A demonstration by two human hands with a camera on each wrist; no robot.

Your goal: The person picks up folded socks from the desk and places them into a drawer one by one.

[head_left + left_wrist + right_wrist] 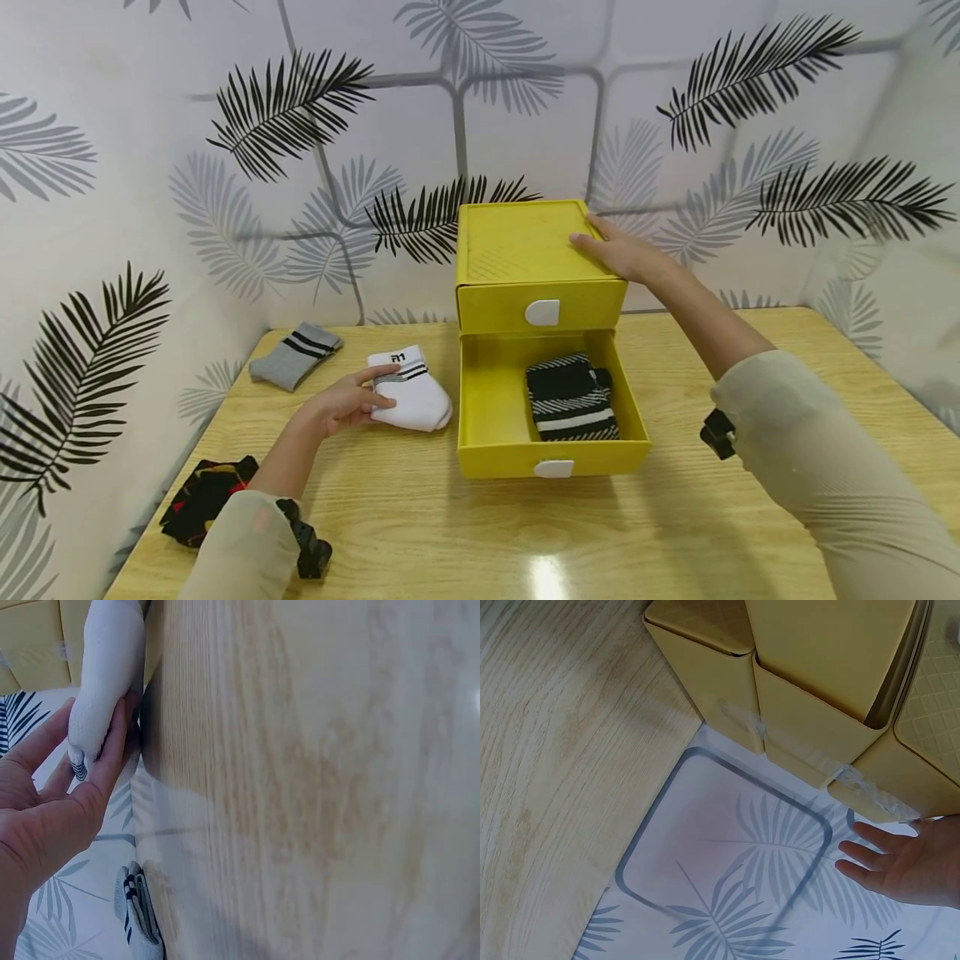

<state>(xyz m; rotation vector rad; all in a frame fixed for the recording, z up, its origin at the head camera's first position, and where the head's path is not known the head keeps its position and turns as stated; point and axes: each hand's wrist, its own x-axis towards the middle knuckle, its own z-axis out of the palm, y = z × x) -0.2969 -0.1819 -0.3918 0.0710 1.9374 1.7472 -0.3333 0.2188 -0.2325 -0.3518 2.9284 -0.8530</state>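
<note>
My left hand [348, 402] holds the edge of the folded white socks [412, 392], which have black stripes at the cuff. In the left wrist view the white socks [105, 667] lie between its thumb and fingers, close to the tabletop. My right hand [618, 250] rests at the top right edge of a yellow two-drawer box [525, 242]; in the right wrist view its fingers [866, 855] are extended beside the box. The lower drawer [495, 462] is pulled out, with folded black-and-white patterned socks [572, 400] in its right part. The upper drawer [495, 308] is closed.
Folded grey socks [295, 354] with black stripes lie at the back left of the wooden table [420, 525]. A dark bundle of socks [206, 500] with red spots lies at the left edge, partly behind my left forearm. A leaf-patterned curtain [525, 117] hangs behind.
</note>
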